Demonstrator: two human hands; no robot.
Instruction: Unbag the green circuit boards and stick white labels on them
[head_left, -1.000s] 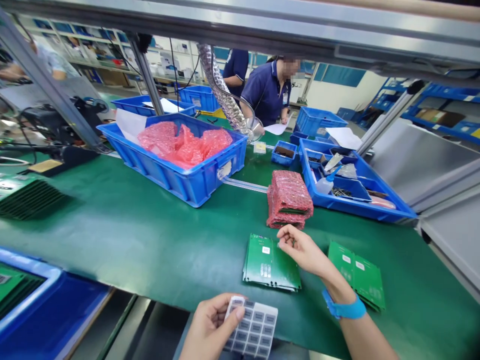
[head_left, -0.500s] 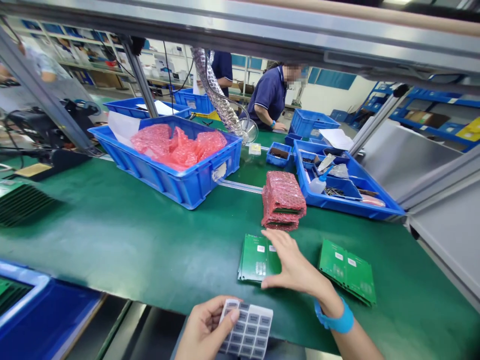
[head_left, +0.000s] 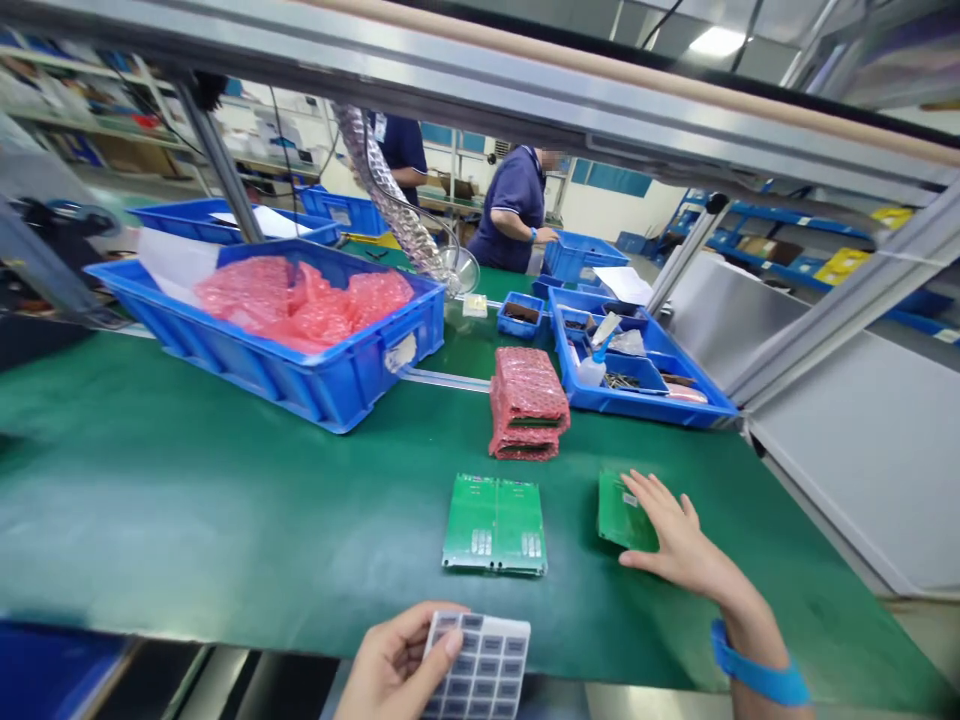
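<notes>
My left hand (head_left: 405, 660) holds a white sheet of small dark grey labels (head_left: 487, 665) at the front edge of the bench, thumb on top. To the right, my right hand (head_left: 675, 535) reaches over a green circuit board (head_left: 615, 515) with a white label. Its fingers lie at the far edge and its thumb at the near edge; the palm hides the board's right part and most of what lies beneath. Between the hands sits a small stack of green circuit boards (head_left: 495, 525), whose top one shows no white labels in its upper part.
Behind the boards stands a pile of pink bubble-wrapped boards (head_left: 529, 400). A blue crate (head_left: 337, 385) of pink bubble wrap is at the left, a blue tray (head_left: 645, 400) of small parts at the right. A metal frame (head_left: 480, 75) crosses overhead. A co-worker (head_left: 514, 210) stands beyond.
My right hand has moved right, from the middle stack to the right one. The labelled board on top of the middle stack is gone from there. My view has turned rightward.
</notes>
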